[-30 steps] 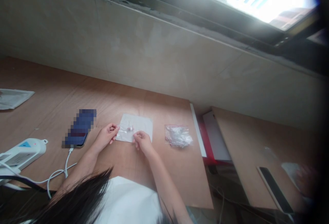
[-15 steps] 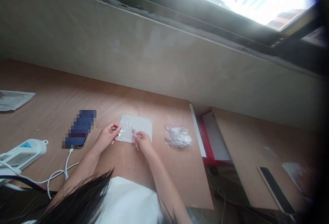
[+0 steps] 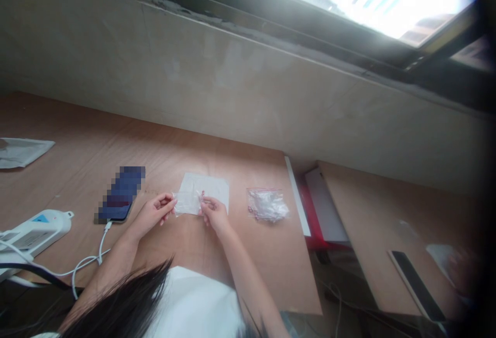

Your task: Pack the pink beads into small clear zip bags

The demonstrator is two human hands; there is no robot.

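The left hand [image 3: 153,214] and right hand [image 3: 212,212] are pinched narrow at the near edge of a white sheet [image 3: 205,191] lying on the bench [image 3: 217,255]. A thin clear strand seems to run between them, and the right fingers [image 3: 203,204] hold a tiny pink bit at the sheet's near edge; whether the left fingers truly grip anything is too small to tell.

The bit looks tiny and light, so I judge a loosened pinch could let it fall, roll off the sheet and be lost on the bench. A tug could also drag the loose sheet.

Counted: two hands, one sheet, one clear bag of small pieces [image 3: 267,205] just right of it, one phone [image 3: 121,194] at left on a white cable [image 3: 91,260], one power strip [image 3: 33,228], and one further phone [image 3: 416,286] on the right-hand bench.
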